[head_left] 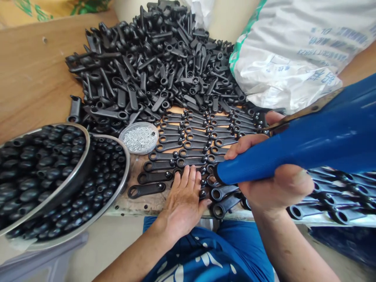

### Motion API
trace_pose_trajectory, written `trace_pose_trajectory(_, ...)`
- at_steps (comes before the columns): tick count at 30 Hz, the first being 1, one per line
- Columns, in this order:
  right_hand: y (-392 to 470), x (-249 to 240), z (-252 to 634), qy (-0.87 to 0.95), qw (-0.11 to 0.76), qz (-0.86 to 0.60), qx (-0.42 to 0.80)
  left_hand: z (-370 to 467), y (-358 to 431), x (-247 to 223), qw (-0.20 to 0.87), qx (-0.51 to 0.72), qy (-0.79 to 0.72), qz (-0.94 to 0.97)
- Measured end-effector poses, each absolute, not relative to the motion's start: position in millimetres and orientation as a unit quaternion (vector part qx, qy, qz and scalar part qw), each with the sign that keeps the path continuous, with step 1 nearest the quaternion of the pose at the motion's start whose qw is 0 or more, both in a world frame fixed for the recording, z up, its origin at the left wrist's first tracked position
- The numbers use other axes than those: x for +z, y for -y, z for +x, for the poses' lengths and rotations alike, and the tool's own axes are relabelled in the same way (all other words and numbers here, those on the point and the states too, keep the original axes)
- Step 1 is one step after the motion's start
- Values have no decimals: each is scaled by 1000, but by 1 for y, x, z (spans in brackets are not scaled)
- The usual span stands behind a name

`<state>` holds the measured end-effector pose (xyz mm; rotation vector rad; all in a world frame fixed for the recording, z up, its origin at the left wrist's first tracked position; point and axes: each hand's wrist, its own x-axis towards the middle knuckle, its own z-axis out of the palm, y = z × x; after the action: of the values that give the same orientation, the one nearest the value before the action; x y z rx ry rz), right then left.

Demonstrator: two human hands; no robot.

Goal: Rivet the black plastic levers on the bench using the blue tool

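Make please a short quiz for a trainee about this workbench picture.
1. True or false: the right hand holds a blue tool.
2. What fills the small clear dish? A) screws B) black caps C) washers
3. On what does the left hand rest?

Key: 1. true. 2. A; the black caps lie in the metal bowls. 3. On the rows of black handles laid flat at the table edge, in front of the loose pile.

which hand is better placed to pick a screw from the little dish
Left. The left hand lies flat and free on the handles, nearer the screw dish; the right hand grips the blue driver.
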<state>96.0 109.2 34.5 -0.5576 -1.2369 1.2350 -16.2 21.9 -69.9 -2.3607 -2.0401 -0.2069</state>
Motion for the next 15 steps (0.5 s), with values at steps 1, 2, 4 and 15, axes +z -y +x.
trace_pose_trajectory(1,-110,34,95,529,610,-232,542,-16,-22,-70,9,-63,653,-755)
trace_pose_trajectory(2,-110,33,95,525,613,-223,547,-15,-22,-70,12,-61,652,-755)
trace_pose_trajectory(4,-112,32,94,519,616,-209,554,-15,-23,-70,13,-56,652,-756)
trace_pose_trajectory(15,-114,28,96,563,600,-203,531,-17,-22,-72,17,-55,648,-760)
